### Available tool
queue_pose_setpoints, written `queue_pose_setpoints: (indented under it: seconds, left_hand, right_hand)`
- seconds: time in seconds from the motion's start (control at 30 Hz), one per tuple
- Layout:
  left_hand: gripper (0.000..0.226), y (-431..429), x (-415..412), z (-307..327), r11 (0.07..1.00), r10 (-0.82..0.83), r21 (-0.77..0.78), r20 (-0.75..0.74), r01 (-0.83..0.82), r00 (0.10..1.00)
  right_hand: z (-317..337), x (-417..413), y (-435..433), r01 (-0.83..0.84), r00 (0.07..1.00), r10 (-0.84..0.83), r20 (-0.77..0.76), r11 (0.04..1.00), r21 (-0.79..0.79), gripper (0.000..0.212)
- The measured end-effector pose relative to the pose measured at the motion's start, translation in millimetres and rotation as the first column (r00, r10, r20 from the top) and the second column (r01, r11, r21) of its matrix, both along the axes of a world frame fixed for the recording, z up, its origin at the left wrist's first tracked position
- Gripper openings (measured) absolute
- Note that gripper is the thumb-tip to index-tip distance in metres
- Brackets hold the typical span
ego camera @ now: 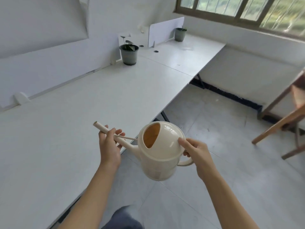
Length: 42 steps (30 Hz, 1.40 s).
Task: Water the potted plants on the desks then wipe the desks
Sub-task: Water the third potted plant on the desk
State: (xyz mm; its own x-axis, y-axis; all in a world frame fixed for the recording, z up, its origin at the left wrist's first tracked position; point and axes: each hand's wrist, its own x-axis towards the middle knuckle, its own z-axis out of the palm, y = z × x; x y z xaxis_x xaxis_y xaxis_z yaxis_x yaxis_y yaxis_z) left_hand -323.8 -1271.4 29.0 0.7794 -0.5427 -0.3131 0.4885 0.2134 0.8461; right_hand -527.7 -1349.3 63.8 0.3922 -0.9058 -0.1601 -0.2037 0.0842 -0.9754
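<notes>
Holding watering can (162, 154), hands (198, 156) at both ends

One watering can (158, 156). Two hands on it: left hand (109, 146), right hand (197, 156). Two potted plants beyond the can: near pot (129, 54), far pot (180, 34). Two white desks: near desk (82, 113) left of the can, far desk (186, 57) beyond it. Two cable holes (small, dark): first hole (156, 51), second hole (141, 46). One wooden chair (283, 119) right of the can. One window (239, 7).
</notes>
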Motion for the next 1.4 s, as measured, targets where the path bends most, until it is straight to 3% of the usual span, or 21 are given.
queue_pose_setpoints:
  seconds: [0.23, 0.6, 0.87, 1.17, 1.4]
  left_hand:
    - [0.025, -103.3, -36.8, -3.9, 0.993, -0.117, -0.013, 0.009, 0.117, 0.993]
    - [0.030, -304.5, -38.4, -11.8, 0.980, -0.197, -0.041, -0.058, 0.195, 0.979]
    - [0.023, -417.5, -34.1, -1.7, 0.995, -0.095, -0.020, -0.038, 0.094, 0.995]
    - [0.024, -535.9, -34.4, 1.8, 0.983, 0.165, -0.071, -0.029, -0.167, 0.986]
    - [0.021, -592.5, -29.9, 10.3, 0.948, 0.313, -0.045, -0.022, -0.314, 0.950]
  right_hand:
    - [-10.4, -45.9, -90.3, 0.096, 0.995, -0.095, -0.014, 0.995, 0.026, 0.023]
    - [-19.5, -54.3, -275.7, 0.149, 0.987, -0.144, -0.072, 0.986, 0.075, 0.017]
    - [-15.8, -40.9, -406.6, 0.126, 0.992, -0.125, -0.026, 0.989, 0.078, 0.012]
    - [-6.4, -20.0, -572.6, -0.153, 0.988, 0.153, -0.007, 0.988, 0.030, 0.011]
    - [-1.7, 7.6, -664.3, -0.280, 0.960, 0.281, 0.000, 0.957, 0.071, 0.012]
